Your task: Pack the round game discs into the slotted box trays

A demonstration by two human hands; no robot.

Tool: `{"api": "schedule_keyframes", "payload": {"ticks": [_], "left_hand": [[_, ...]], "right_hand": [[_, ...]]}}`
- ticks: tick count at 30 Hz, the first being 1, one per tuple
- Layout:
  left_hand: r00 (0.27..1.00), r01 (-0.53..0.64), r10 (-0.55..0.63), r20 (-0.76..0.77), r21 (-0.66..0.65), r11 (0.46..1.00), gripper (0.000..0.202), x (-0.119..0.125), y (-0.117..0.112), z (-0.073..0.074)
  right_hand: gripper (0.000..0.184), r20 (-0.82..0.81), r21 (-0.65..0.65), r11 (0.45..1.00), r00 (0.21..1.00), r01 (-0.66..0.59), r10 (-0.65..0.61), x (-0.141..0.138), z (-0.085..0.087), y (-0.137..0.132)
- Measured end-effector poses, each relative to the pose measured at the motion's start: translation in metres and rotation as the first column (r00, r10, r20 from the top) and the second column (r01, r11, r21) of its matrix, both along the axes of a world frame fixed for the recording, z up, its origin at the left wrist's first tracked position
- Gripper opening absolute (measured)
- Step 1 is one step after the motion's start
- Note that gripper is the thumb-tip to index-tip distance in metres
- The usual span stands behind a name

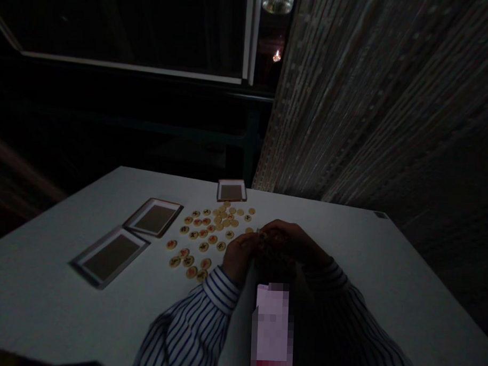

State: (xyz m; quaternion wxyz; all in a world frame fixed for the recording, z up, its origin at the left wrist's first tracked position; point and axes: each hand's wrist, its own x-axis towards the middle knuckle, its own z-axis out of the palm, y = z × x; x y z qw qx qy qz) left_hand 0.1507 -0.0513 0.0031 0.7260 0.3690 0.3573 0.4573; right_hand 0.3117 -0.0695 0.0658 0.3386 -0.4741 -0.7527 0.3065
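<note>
My left hand and my right hand meet above the white table, fingers curled inward and close together. A small pale bit shows between the fingertips, but the dim light hides what they hold. Under my right hand lies a dark brownish patch that I cannot make out. To the left of my hands, several round Chinese chess pieces lie scattered, some with red or black characters up and others plain. A lit phone, its screen blurred out, is below my hands, between my striped sleeves.
A small open box stands at the table's far edge. Two more shallow trays, one with a brownish rim and a pale one, sit on the left. A string curtain hangs behind the table at the right; a dark window is at the back.
</note>
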Motion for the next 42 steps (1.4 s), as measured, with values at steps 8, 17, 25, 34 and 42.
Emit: {"api": "schedule_keyframes", "payload": {"ticks": [8, 17, 25, 34, 42], "left_hand": [[0.999, -0.003, 0.006, 0.054, -0.058, 0.998, 0.022, -0.001, 0.001, -0.002], [0.999, -0.031, 0.032, 0.022, -0.036, 0.999, 0.024, -0.001, 0.003, -0.002], [1.0, 0.02, -0.02, 0.002, 0.015, 1.0, 0.024, -0.002, 0.001, -0.001], [1.0, -0.012, 0.013, -0.025, 0.042, 0.999, 0.024, -0.002, 0.001, 0.0], [1.0, -0.005, 0.005, -0.015, -0.01, 1.0, 0.025, -0.004, 0.003, -0.003]], "right_hand": [[0.022, 0.081, 0.04, 0.995, 0.993, -0.091, 0.088, 0.0, 0.002, 0.009], [0.02, 0.163, 0.106, 0.993, 0.986, -0.045, 0.028, -0.008, -0.002, 0.012], [0.018, 0.097, 0.048, 0.999, 0.995, -0.022, 0.017, -0.01, -0.001, 0.008], [0.011, 0.179, 0.054, 0.999, 0.984, 0.002, -0.011, -0.014, 0.008, 0.006], [0.014, 0.168, 0.0, 1.0, 0.986, -0.006, 0.006, -0.014, 0.008, 0.004]]}}
